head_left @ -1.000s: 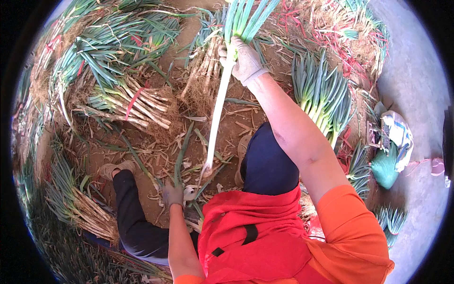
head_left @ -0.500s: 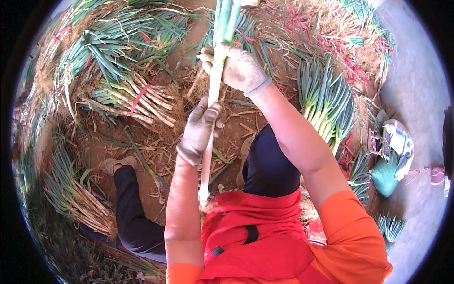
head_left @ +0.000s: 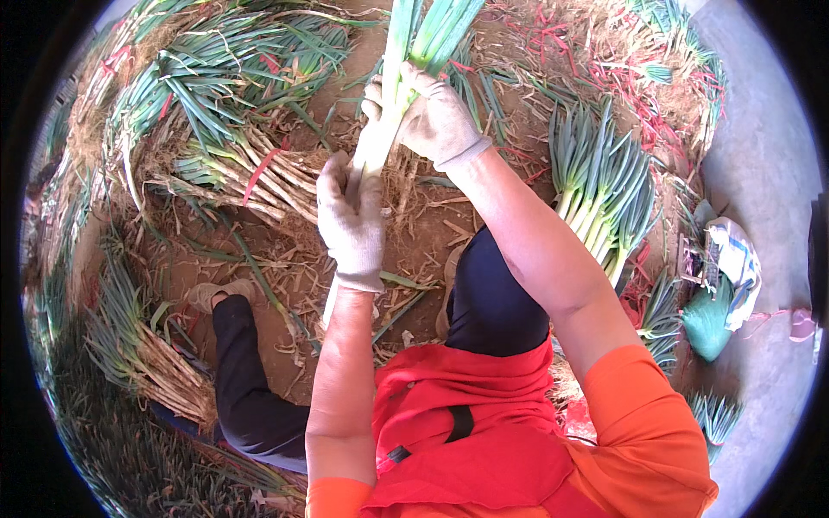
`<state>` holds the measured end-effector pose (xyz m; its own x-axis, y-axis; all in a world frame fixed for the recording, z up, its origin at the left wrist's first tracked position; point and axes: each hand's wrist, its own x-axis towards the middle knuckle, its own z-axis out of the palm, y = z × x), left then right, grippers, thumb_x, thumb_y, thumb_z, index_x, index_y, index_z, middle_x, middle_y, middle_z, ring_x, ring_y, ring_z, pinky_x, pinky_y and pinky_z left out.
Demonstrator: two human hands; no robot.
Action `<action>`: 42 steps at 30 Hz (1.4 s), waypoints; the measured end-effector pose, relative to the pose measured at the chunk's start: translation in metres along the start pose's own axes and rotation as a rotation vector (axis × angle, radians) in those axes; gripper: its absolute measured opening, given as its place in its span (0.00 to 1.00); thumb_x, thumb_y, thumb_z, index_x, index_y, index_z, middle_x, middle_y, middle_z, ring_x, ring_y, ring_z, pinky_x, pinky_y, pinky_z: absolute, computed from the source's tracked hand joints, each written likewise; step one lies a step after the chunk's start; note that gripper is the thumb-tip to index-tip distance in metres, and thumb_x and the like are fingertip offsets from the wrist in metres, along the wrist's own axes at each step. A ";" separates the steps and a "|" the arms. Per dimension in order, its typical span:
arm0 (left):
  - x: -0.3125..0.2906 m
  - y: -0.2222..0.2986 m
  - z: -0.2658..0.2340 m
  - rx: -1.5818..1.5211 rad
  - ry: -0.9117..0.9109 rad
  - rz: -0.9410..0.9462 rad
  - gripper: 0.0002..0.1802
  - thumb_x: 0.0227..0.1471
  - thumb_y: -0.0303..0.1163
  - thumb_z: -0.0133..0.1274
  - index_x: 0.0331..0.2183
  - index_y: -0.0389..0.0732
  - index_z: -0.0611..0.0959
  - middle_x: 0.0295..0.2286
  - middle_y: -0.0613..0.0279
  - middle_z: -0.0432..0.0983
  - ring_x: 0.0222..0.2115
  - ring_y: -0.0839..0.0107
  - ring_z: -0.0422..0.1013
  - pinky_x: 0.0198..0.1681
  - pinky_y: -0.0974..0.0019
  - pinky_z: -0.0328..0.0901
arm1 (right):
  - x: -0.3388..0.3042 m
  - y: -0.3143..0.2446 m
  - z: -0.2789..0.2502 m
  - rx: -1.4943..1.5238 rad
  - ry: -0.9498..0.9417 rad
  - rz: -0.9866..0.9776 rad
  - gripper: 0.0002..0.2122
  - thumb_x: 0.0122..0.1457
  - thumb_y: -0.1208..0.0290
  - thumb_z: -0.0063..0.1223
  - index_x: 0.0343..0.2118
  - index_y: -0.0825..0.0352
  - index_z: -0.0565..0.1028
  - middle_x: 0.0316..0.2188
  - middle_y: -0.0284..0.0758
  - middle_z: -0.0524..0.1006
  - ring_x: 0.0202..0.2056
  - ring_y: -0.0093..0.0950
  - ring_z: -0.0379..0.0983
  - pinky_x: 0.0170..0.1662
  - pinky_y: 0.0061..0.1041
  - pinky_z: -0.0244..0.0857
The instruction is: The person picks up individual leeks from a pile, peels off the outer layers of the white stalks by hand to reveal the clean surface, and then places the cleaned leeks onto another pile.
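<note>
Both my hands wear pale, soiled work gloves. Between them a long green onion (head_left: 378, 145) stands tilted, its white shaft running down to the left and its green leaves fanning out at the top. My right hand (head_left: 439, 119) is closed around the shaft just below where the leaves part. Lower down, my left hand (head_left: 352, 223) has its fingers and thumb around the shaft. The lower end passes behind my left wrist, so its root is hidden. Close to my right arm lies a bundle of trimmed green onions (head_left: 596, 186) with clean pale stems.
Unpeeled green onions tied with red tape (head_left: 259, 177) lie at the far left, more (head_left: 151, 371) beside my left leg. Dry peelings litter the brown ground (head_left: 414, 229). Red tape scraps (head_left: 553, 39) are scattered at the far right. A green bag (head_left: 708, 319) rests on the grey floor (head_left: 768, 363).
The green onion has tilted, its lower end swinging left behind my left forearm, and its leaves have spread apart. My left hand has turned and moved slightly left; my right hand shifted slightly up.
</note>
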<state>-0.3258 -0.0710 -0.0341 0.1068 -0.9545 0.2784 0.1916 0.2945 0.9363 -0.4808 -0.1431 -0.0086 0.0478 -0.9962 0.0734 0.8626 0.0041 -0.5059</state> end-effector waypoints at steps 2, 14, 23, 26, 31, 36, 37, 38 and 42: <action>0.009 -0.018 -0.016 0.236 -0.089 0.147 0.04 0.53 0.20 0.53 0.33 0.38 0.78 0.30 0.67 0.74 0.32 0.80 0.68 0.39 0.74 0.66 | -0.004 0.006 0.009 0.013 -0.010 0.067 0.12 0.62 0.65 0.50 0.44 0.67 0.70 0.38 0.41 0.73 0.41 0.38 0.74 0.50 0.43 0.70; -0.103 -0.121 -0.175 1.381 -1.171 -0.684 0.23 0.53 0.40 0.51 0.51 0.44 0.74 0.44 0.45 0.75 0.43 0.49 0.73 0.45 0.54 0.68 | 0.013 -0.034 -0.051 -0.146 0.227 -0.221 0.10 0.61 0.67 0.51 0.43 0.65 0.71 0.33 0.38 0.75 0.33 0.35 0.76 0.34 0.37 0.74; -0.153 -0.149 -0.273 0.756 -1.115 -1.158 0.16 0.48 0.35 0.59 0.36 0.32 0.83 0.29 0.58 0.80 0.30 0.70 0.74 0.34 0.67 0.67 | 0.018 -0.040 -0.085 -0.331 0.245 -0.271 0.10 0.63 0.65 0.50 0.43 0.64 0.72 0.35 0.38 0.76 0.36 0.35 0.75 0.37 0.36 0.71; -0.143 -0.107 -0.272 0.158 -0.745 -1.294 0.15 0.51 0.33 0.57 0.37 0.32 0.81 0.32 0.59 0.79 0.33 0.70 0.73 0.37 0.69 0.66 | 0.020 -0.042 -0.088 -0.318 0.419 -0.335 0.10 0.63 0.64 0.49 0.42 0.64 0.72 0.34 0.38 0.76 0.36 0.36 0.75 0.37 0.36 0.71; -0.129 -0.107 -0.282 -0.124 -0.032 -1.006 0.15 0.54 0.35 0.55 0.40 0.33 0.79 0.36 0.60 0.77 0.37 0.69 0.73 0.43 0.70 0.65 | 0.020 -0.054 -0.094 -0.393 0.581 -0.271 0.06 0.56 0.67 0.54 0.33 0.62 0.74 0.23 0.32 0.74 0.25 0.30 0.73 0.26 0.30 0.66; -0.115 -0.096 -0.230 0.558 -0.200 -0.410 0.22 0.55 0.37 0.55 0.47 0.34 0.75 0.42 0.57 0.75 0.45 0.64 0.70 0.50 0.64 0.64 | 0.022 -0.049 -0.102 -0.418 0.510 -0.292 0.05 0.56 0.68 0.54 0.31 0.63 0.73 0.21 0.34 0.73 0.20 0.31 0.71 0.22 0.29 0.66; -0.112 -0.083 -0.207 0.540 -0.312 -0.409 0.24 0.55 0.37 0.55 0.49 0.34 0.74 0.43 0.56 0.74 0.46 0.63 0.69 0.51 0.63 0.63 | 0.022 -0.051 -0.108 -0.396 0.505 -0.291 0.05 0.56 0.68 0.54 0.30 0.63 0.73 0.21 0.34 0.73 0.20 0.31 0.70 0.21 0.28 0.66; -0.110 -0.075 -0.187 0.518 -0.423 -0.403 0.25 0.55 0.37 0.55 0.51 0.35 0.73 0.44 0.55 0.73 0.47 0.62 0.68 0.52 0.62 0.62 | 0.023 -0.053 -0.114 -0.369 0.501 -0.295 0.05 0.56 0.67 0.54 0.30 0.63 0.73 0.21 0.34 0.73 0.20 0.31 0.70 0.21 0.28 0.66; -0.112 -0.091 -0.150 0.212 -0.505 -0.771 0.24 0.52 0.34 0.58 0.49 0.33 0.74 0.36 0.60 0.76 0.35 0.72 0.72 0.40 0.70 0.67 | 0.039 -0.075 -0.149 -0.246 0.421 -0.297 0.07 0.59 0.65 0.52 0.31 0.62 0.72 0.23 0.34 0.72 0.22 0.31 0.70 0.23 0.27 0.67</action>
<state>-0.2084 0.0158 -0.1821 -0.4200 -0.8044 -0.4201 -0.1532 -0.3934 0.9065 -0.6184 -0.1948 -0.0962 -0.4276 -0.9004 -0.0803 0.6628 -0.2520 -0.7051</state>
